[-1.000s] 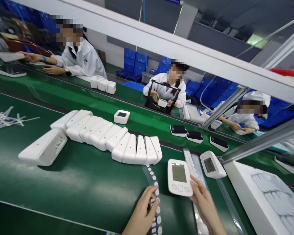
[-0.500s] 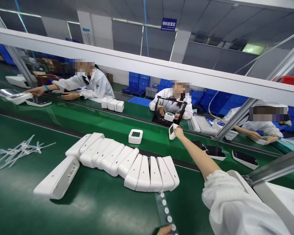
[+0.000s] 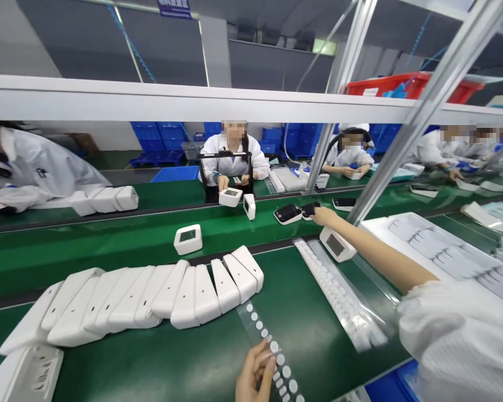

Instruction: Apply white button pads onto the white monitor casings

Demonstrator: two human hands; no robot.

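Low at the bottom edge, the left hand (image 3: 254, 377) pinches the near end of a clear sticker strip (image 3: 268, 346) dotted with round white stickers, fingers curled closed on the film, the strip running away from it up toward the fanned row of white device housings (image 3: 151, 296) lying on the dark green bench mat (image 3: 171, 363). Farther out, the right hand (image 3: 323, 215) is stretched across to the green conveyor belt (image 3: 109, 245), its fingertips touching a black-faced device (image 3: 309, 210) that lies beside another dark-screened unit (image 3: 288, 214); how far its fingers are parted cannot be told. Just under that forearm sits a white monitor (image 3: 337, 244) with a grey screen, and a second clear strip (image 3: 339, 296) of white parts lies along the mat. Across the belt, people in white coats sit at their own stations, blue crates stacked behind them and a red bin (image 3: 406, 86) on the overhead rack.
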